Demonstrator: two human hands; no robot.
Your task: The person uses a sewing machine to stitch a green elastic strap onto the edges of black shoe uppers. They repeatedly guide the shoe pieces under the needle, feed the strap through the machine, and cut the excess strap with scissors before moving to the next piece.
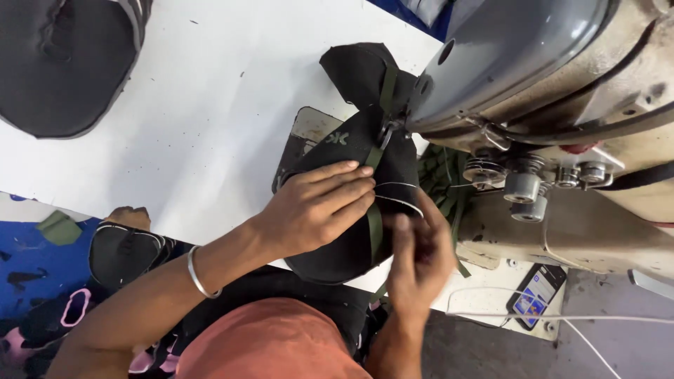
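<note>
The fingers of the left hand lie flat and close together on top of a black fabric piece, pressing it down; they grip nothing. The right hand sits just beside it at the fabric's right edge, blurred, its fingers bunched near a thin white thread; whether they pinch the thread or the cloth cannot be told. A silver bangle rings the left wrist.

The fabric piece is black, rounded and bulging like a sewn shell, with an olive-green strap running down its middle and white stitching lines crossing near the strap. Its upper end is tucked under the head of a grey sewing machine, where a black flap folds upward. The piece lies on the white desk, at its near edge, in front of the person.

To the right, below the machine, a phone rests with a white cable beside it. Another dark fabric piece lies at the desk's far left corner.
</note>
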